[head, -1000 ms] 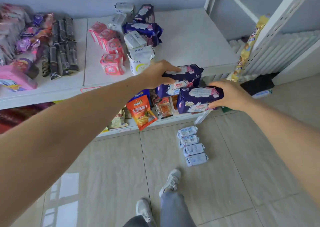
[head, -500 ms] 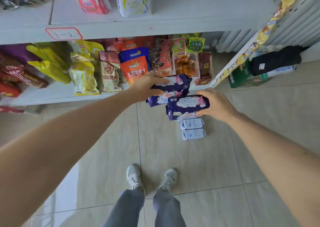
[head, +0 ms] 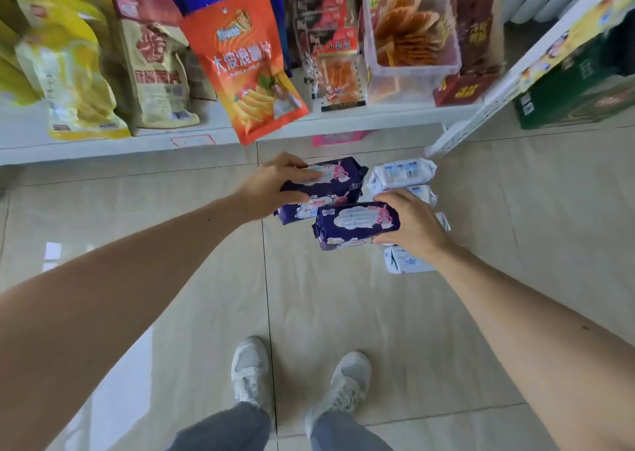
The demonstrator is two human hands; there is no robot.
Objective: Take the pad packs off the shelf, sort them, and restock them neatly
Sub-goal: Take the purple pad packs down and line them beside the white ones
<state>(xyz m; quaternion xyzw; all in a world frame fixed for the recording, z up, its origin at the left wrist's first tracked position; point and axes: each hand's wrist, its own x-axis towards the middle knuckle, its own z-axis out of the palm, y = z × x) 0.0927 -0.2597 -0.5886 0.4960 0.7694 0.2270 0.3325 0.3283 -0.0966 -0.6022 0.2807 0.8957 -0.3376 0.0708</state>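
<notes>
Head view, looking down. Nearest the camera, two grey-white shoes point(head: 251, 371) and grey trouser legs are seen standing on a pale tiled floor point(head: 343, 313). Both bare forearms are extended forward above the floor.

The right hand point(head: 412, 225) is curled around the right end of a dark purple pad pack point(head: 355, 224), thumb on the near side and fingers over the top edge; the pack is held level and clear of the floor. The left hand point(head: 271, 186) is closed around the left end of a second purple pad pack point(head: 330, 184), which is held just beyond the first, the two packs overlapping slightly in the view. Whether they touch cannot be told.

Behind and beneath the right hand, a row of white pad packs point(head: 402, 174) is laid on the floor, partly hidden by the hand.

Farther off, a white lower shelf point(head: 103, 145) is stocked with snacks: yellow bags point(head: 68, 72), a beige and red bag point(head: 154, 59), an orange crisp bag point(head: 247, 62) overhanging the shelf edge, and a clear tub point(head: 412, 38) of orange-wrapped packets. A green carton point(head: 577, 93) is set on the floor at far right.
</notes>
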